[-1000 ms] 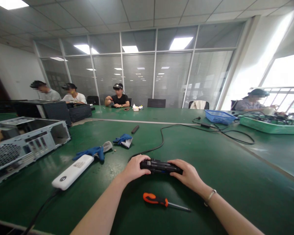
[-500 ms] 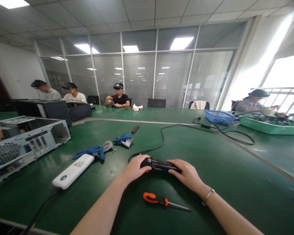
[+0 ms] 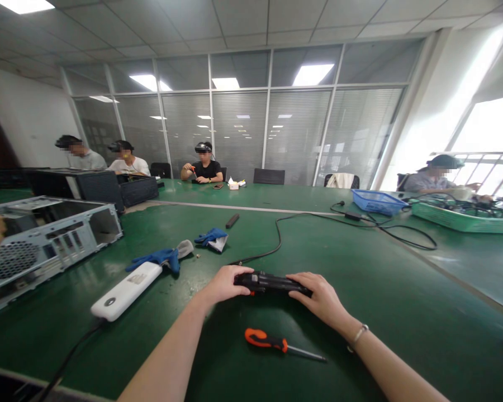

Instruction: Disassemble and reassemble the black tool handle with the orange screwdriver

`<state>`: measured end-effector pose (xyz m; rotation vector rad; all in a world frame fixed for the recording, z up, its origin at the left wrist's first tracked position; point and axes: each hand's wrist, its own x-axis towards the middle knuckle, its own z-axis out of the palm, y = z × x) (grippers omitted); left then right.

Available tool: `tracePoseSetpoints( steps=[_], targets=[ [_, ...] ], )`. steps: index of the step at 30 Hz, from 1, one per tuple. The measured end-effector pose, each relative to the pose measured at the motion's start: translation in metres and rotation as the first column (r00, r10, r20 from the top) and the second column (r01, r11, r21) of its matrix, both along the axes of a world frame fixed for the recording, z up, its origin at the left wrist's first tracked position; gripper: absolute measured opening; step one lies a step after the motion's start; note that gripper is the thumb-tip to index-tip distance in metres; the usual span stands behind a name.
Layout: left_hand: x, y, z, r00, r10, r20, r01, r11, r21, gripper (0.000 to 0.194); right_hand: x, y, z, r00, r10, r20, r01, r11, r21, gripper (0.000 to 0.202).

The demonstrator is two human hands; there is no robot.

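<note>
A long black device [image 3: 272, 282] lies across the middle of the green table, with a bit of orange-red at its lower edge. My left hand [image 3: 230, 283] grips its left end, thumb in front and fingers behind. Around the right end my right hand [image 3: 316, 293] is closed, with a bracelet on that wrist. A black cable runs from behind my left hand across the table. Nearer to me than the device is a screwdriver [image 3: 266, 340] with an orange and black handle, its shaft pointing right.
A white power strip [image 3: 126, 291] and blue gloves [image 3: 161, 259] lie to the left, near an open metal computer case [image 3: 67, 240] with another person's hand at it. Blue [image 3: 377, 202] and green [image 3: 465, 218] baskets stand at the right. Several people sit around the table.
My left hand has slid slightly left along the device, so more of its left part shows. My right hand has hardly moved.
</note>
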<state>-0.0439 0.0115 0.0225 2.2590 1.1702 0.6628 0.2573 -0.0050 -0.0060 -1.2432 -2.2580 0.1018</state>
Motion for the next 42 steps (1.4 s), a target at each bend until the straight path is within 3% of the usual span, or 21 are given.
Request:
tracePoseSetpoints(
  steps=[6,14,23,28,32,38,42],
  targets=[
    [0.002,0.000,-0.005,0.994,0.043,-0.104,-0.035,0.997,0.075,0.056,-0.007,-0.008,0.007,0.998,-0.013,0.057,0.014,1.000,-0.027,0.036],
    [0.010,-0.003,-0.012,0.987,0.099,-0.125,-0.083,0.988,0.132,0.054,-0.006,-0.003,0.010,0.995,0.014,0.098,-0.002,0.993,-0.122,0.039],
    [0.013,-0.006,-0.012,0.987,0.090,-0.133,-0.067,0.983,0.168,0.052,-0.007,-0.003,0.014,0.981,0.016,0.196,0.008,0.993,-0.121,0.038],
    [0.013,-0.004,-0.015,0.989,0.112,-0.092,-0.096,0.982,0.160,0.051,-0.007,-0.003,0.004,0.969,-0.013,0.246,0.020,0.999,-0.026,0.043],
    [0.015,-0.002,-0.016,0.993,0.115,-0.032,-0.109,0.985,0.132,0.039,-0.007,-0.004,-0.001,0.968,-0.025,0.250,0.021,1.000,0.020,0.047],
    [0.020,-0.006,-0.016,0.988,0.150,-0.024,-0.146,0.981,0.126,0.037,-0.011,-0.005,-0.001,0.978,-0.052,0.203,0.049,0.999,0.017,0.039],
    [0.020,-0.010,-0.014,0.993,0.113,-0.019,-0.109,0.983,0.145,0.044,-0.020,-0.013,0.004,0.987,-0.078,0.140,0.059,0.989,0.137,0.039]
  ],
)
